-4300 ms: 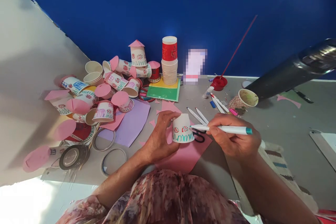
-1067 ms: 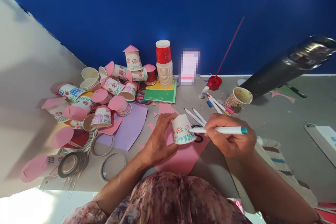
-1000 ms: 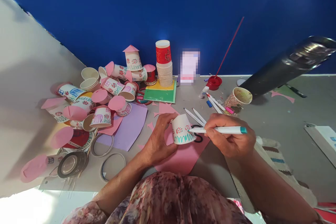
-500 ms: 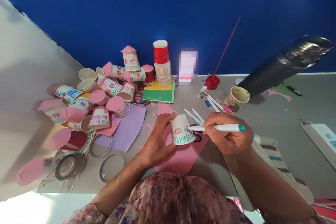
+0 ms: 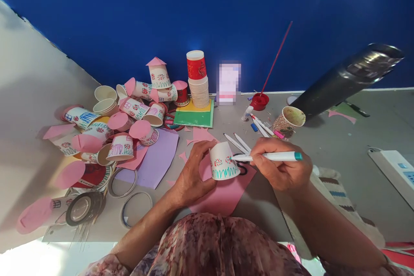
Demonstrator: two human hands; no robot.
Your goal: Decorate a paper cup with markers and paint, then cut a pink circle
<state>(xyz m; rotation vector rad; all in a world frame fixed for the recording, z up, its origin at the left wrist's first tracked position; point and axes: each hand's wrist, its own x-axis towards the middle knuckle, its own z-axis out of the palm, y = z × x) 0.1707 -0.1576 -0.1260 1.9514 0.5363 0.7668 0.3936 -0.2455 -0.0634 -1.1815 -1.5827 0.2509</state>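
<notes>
My left hand [image 5: 193,177] grips a white paper cup [image 5: 223,171] by its left side, upside down with the wide rim low. Red dotted flowers and a zigzag of green grass strokes decorate the cup. Between the fingers of my right hand [image 5: 281,166] is a green marker [image 5: 271,156], held nearly level, its tip touching the cup's right side by a flower. Pink paper [image 5: 223,196] with a black letter lies under the cup. Just behind, several white markers [image 5: 237,142] rest on the table.
Decorated cups with pink paper roofs [image 5: 121,148] are heaped at left, near tape rolls [image 5: 136,209] and purple paper [image 5: 158,155]. A cup stack [image 5: 199,90] stands on a green-yellow book [image 5: 194,116]. At right are a patterned cup [image 5: 289,121], a black flask [image 5: 343,82], a cloth [image 5: 339,194] and a power strip [image 5: 396,168].
The view has shifted slightly. My hands keep the same grips on the cup and marker, and the marker tip stays at about the same spot on the cup.
</notes>
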